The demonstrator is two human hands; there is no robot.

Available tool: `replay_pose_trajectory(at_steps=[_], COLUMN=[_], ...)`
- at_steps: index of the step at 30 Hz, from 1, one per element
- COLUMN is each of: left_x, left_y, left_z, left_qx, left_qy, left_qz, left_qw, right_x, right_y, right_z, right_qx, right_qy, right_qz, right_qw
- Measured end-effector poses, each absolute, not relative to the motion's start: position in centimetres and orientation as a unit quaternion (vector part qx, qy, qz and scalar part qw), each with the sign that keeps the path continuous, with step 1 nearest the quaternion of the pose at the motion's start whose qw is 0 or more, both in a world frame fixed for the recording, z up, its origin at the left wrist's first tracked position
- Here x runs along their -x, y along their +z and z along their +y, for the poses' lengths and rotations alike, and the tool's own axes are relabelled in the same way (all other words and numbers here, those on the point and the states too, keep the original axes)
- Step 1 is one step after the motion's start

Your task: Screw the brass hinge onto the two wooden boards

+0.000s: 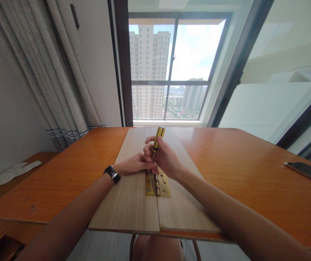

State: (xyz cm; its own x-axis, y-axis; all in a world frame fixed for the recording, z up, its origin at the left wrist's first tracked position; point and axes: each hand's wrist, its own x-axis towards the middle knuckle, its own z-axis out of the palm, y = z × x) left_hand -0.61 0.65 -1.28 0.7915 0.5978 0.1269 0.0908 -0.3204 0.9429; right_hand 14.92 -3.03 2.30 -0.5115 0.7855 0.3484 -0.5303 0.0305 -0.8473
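My right hand grips a screwdriver with a yellow and black handle, held tilted with its shaft pointing down. Close against it, my left hand has its fingers pinched together around the shaft's lower end. What the left fingers hold is too small to make out. Under both hands lies a brass hinge, its knuckle along the seam between two pale wooden boards. Screws sit in the left leaf's holes. The right leaf shows holes, and its upper end is partly covered by my hand.
The boards lie on an orange-brown wooden table. A dark phone-like slab lies at the right edge. White strips rest on a lower surface at left. A curtain hangs left, and a window stands beyond the table.
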Motion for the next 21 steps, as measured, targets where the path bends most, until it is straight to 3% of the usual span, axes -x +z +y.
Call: replay_pose_trajectory(at_steps=[21], left_x=[0.42], left_y=[-1.37], left_z=[0.55], left_qx=[-0.760], left_qy=[0.237], left_qz=[0.239], left_qw=[0.557], right_x=[-14.65], right_y=[2.19], right_z=[-2.90], right_qx=[0.139], right_qy=[0.665], right_qz=[-0.515], right_qw=[0.522])
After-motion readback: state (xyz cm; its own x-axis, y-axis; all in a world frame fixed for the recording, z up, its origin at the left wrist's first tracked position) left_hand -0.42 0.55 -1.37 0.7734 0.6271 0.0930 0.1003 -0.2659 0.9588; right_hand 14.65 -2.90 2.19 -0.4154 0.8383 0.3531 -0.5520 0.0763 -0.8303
